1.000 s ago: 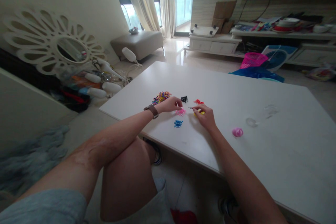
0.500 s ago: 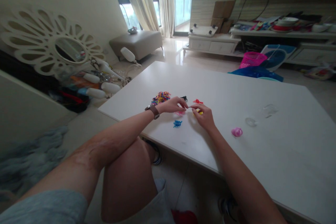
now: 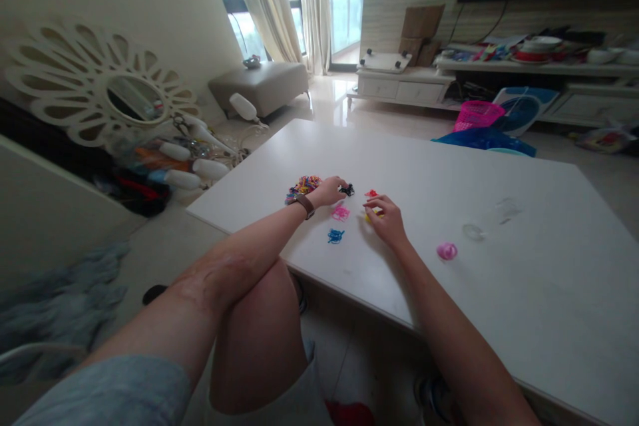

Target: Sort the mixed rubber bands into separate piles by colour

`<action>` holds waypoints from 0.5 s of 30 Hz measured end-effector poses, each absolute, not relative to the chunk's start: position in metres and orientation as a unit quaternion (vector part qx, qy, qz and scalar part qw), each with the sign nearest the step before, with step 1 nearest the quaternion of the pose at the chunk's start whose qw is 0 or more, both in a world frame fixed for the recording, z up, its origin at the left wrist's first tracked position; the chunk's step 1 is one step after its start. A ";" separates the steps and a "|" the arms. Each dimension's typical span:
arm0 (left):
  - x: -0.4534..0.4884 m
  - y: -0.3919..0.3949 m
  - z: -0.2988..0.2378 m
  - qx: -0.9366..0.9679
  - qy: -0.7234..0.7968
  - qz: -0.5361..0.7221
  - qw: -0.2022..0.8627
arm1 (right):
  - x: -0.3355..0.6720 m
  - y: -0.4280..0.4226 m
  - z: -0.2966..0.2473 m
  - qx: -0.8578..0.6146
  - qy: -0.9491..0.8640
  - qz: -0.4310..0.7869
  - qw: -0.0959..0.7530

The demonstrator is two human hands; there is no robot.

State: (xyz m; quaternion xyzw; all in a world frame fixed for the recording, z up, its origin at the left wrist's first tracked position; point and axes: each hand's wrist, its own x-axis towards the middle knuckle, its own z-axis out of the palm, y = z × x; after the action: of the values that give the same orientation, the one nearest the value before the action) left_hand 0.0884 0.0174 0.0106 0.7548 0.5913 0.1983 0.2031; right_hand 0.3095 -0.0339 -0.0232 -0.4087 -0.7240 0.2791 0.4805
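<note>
My left hand (image 3: 328,192) reaches to a small pile of black rubber bands (image 3: 348,190), its thumb and forefinger slightly apart at the pile's left edge. Behind its wrist lies a larger heap of mixed-colour rubber bands (image 3: 305,186). My right hand (image 3: 388,219) hovers with loosely bent fingers over yellow rubber bands (image 3: 372,215), which it partly covers; no held thing shows in it. Red rubber bands (image 3: 371,193) lie just beyond its fingertips. Pink rubber bands (image 3: 341,213) and blue rubber bands (image 3: 335,236) lie nearer me, between the two arms.
On the right of the white table (image 3: 424,180) stand a pink object (image 3: 446,251), a clear round lid or dish (image 3: 473,232) and a clear container (image 3: 508,210). The table's near edge runs just beyond my knees. A flower-shaped mirror frame (image 3: 80,80) leans at the left.
My hands were together, fingertips meeting on a tiny dark thing. Now they are apart: the left has moved to the black pile, while the right stays nearly in place with its fingers loosened.
</note>
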 end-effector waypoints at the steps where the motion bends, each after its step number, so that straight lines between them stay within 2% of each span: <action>1: 0.089 0.017 0.012 0.755 0.591 0.198 0.203 | 0.309 -0.034 -0.023 -0.409 -0.724 0.279 0.480; 6: 0.081 0.016 0.019 0.748 0.593 0.223 0.197 | 0.309 -0.033 -0.024 -0.412 -0.721 0.285 0.479; 15: 0.022 0.010 0.028 0.607 0.704 0.317 0.189 | 0.308 -0.033 -0.024 -0.407 -0.721 0.295 0.476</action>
State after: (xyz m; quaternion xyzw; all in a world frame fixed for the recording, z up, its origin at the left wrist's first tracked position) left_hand 0.0217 0.0097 0.0280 0.6069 0.7037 0.3173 0.1893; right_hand 0.3077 -0.0331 -0.0244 -0.4075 -0.7212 0.2951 0.4762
